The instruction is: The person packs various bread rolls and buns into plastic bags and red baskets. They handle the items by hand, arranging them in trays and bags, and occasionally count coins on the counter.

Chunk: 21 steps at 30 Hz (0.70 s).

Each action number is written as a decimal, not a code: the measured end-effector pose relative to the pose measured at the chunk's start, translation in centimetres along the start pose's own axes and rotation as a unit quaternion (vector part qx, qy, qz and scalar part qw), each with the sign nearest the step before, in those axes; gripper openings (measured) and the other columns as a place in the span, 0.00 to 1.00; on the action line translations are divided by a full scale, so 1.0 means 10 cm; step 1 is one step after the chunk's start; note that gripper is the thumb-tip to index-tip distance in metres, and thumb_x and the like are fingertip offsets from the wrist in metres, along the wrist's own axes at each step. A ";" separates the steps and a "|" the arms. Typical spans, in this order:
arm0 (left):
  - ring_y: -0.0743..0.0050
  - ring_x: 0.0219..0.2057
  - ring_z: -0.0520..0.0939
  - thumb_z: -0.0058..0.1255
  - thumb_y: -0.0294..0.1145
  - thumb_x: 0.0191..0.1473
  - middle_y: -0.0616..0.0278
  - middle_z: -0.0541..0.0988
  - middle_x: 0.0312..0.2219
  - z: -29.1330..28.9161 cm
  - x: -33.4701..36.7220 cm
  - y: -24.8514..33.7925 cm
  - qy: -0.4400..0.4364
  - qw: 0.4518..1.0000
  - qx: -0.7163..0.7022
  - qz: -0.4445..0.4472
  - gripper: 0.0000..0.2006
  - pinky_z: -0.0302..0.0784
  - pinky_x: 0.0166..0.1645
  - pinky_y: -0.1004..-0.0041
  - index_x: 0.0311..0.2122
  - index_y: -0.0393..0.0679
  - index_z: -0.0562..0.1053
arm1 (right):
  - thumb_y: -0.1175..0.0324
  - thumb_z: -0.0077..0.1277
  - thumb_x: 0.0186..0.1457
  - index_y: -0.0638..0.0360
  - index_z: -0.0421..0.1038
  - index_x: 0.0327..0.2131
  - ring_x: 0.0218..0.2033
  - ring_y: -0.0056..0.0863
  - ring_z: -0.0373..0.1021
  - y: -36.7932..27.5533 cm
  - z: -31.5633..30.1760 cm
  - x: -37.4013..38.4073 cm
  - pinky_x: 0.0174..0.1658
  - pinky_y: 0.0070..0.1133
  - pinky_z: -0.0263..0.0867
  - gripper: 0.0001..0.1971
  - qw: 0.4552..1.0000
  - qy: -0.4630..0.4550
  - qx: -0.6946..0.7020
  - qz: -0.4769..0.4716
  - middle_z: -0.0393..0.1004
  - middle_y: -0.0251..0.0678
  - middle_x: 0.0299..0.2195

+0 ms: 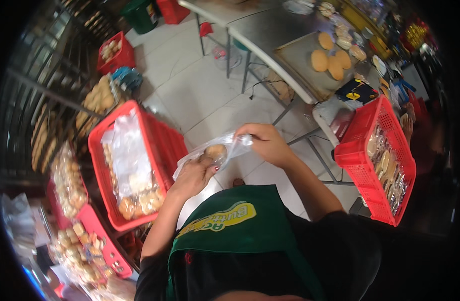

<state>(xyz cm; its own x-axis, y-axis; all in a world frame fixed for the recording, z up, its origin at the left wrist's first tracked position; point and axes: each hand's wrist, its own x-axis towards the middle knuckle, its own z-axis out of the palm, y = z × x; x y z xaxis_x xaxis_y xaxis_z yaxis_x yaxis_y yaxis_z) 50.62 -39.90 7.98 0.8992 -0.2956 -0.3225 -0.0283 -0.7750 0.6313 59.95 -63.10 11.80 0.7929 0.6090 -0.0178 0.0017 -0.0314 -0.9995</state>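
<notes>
In front of my green apron, my two hands hold a clear plastic bag point(229, 141) with a round, golden-brown bread bun point(216, 152) inside. My left hand point(196, 175) is closed around the lower end of the bag, over the bun. Gathered plastic at the bag's other end is pinched by my right hand point(264, 141), a little higher and to the right. Close to my left hand stands a red crate point(175, 150) of bagged breads, with white plastic sheets point(131, 145) lying on top.
Another red crate point(362, 145) at the right holds packed breads. Behind it, a metal table point(270, 37) carries a tray point(305, 47) with several flat round breads point(320, 60). Bagged rolls point(69, 185) and a rack point(44, 85) line the left. Tiled floor point(190, 90) lies between.
</notes>
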 end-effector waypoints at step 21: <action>0.60 0.46 0.76 0.57 0.27 0.47 0.52 0.76 0.44 0.01 7.16 3.21 -0.021 0.888 -0.101 0.449 0.21 0.75 0.47 0.66 0.49 0.41 0.72 | 0.52 0.39 0.57 0.68 0.67 0.35 0.36 0.32 0.70 -0.24 -3.09 -0.39 0.44 0.25 0.64 0.23 0.663 0.695 0.241 -0.135 0.72 0.45 0.32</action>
<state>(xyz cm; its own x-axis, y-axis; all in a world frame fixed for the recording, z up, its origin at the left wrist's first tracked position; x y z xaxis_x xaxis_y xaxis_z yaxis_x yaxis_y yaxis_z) 114.11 -85.99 5.10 0.5365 -0.7677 0.3504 -0.6425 -0.1024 0.7594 75.68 -89.94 15.07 0.5992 -0.7900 -0.1298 0.3289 0.3907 -0.8598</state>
